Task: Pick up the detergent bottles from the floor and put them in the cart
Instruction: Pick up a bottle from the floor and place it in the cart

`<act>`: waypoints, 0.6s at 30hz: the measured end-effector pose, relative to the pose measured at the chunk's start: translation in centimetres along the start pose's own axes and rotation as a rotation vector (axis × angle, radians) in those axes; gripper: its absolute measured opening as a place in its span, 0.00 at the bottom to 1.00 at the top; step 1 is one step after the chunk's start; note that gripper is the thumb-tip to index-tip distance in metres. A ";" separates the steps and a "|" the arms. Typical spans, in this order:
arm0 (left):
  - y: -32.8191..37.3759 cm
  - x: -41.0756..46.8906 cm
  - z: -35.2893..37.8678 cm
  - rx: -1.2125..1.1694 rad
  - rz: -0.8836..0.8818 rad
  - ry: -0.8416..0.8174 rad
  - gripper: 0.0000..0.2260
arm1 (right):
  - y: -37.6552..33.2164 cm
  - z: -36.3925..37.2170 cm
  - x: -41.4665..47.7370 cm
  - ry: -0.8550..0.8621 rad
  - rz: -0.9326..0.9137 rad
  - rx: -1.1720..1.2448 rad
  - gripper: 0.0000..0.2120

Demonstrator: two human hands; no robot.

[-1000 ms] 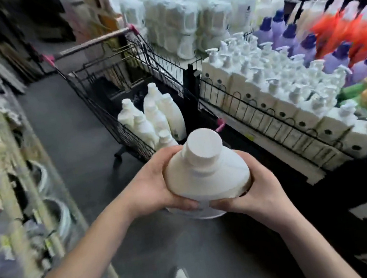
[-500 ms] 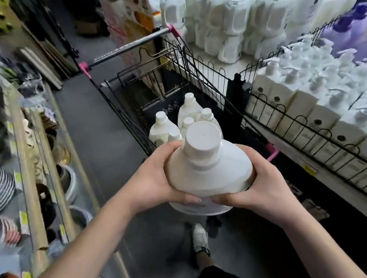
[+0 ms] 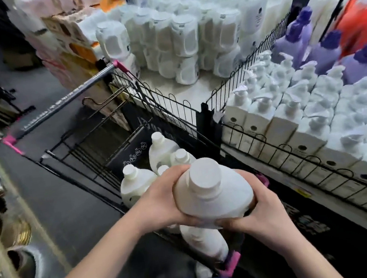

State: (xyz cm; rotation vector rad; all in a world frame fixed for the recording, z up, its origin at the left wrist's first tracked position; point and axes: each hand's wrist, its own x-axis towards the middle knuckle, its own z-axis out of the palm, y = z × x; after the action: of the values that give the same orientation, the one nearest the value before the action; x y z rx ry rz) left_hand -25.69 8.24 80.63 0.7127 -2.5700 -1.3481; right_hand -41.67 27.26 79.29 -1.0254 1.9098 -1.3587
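In the head view we clasp the white detergent bottle [image 3: 211, 192] between both palms, left hand [image 3: 162, 200] and right hand [image 3: 262, 216] curled round its shoulders, probably because it is broad and heavy. We hold it cap up over the near end of the cart [image 3: 93, 158], just above the bottles standing inside [image 3: 137, 183], so it can go down beside them.

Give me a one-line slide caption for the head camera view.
Left hand and right hand grip a white detergent bottle above the wire cart, where other white bottles already stand.
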 end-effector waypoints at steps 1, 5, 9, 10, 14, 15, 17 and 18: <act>-0.6 1.3 0.0 -0.005 0.016 -0.028 0.43 | 0.3 0.1 0.5 0.021 0.014 -0.015 0.43; -3.9 6.1 0.2 0.003 0.065 -0.141 0.46 | 1.7 0.9 2.2 0.115 0.105 -0.049 0.41; -7.6 9.7 1.0 -0.003 0.080 -0.268 0.46 | 3.3 2.7 3.6 0.189 0.195 -0.110 0.41; -8.5 10.5 1.4 -0.002 0.082 -0.298 0.46 | 3.9 3.1 3.9 0.207 0.222 -0.115 0.41; -11.7 12.8 3.3 0.006 0.064 -0.420 0.45 | 6.1 4.7 4.9 0.242 0.360 -0.118 0.40; -12.4 13.4 3.9 0.020 0.070 -0.447 0.43 | 6.8 5.1 5.1 0.251 0.390 -0.118 0.40; -13.5 14.6 5.1 0.063 0.091 -0.498 0.36 | 8.3 5.7 5.5 0.255 0.452 -0.109 0.39; -13.7 15.1 5.7 0.083 0.090 -0.517 0.31 | 9.1 6.0 5.8 0.251 0.472 -0.109 0.39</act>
State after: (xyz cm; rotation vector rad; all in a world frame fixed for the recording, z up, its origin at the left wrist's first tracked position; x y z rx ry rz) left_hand -36.22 -1.34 64.96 0.2733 -3.0174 -1.5707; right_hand -42.30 21.07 68.65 -0.4153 2.2485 -1.1540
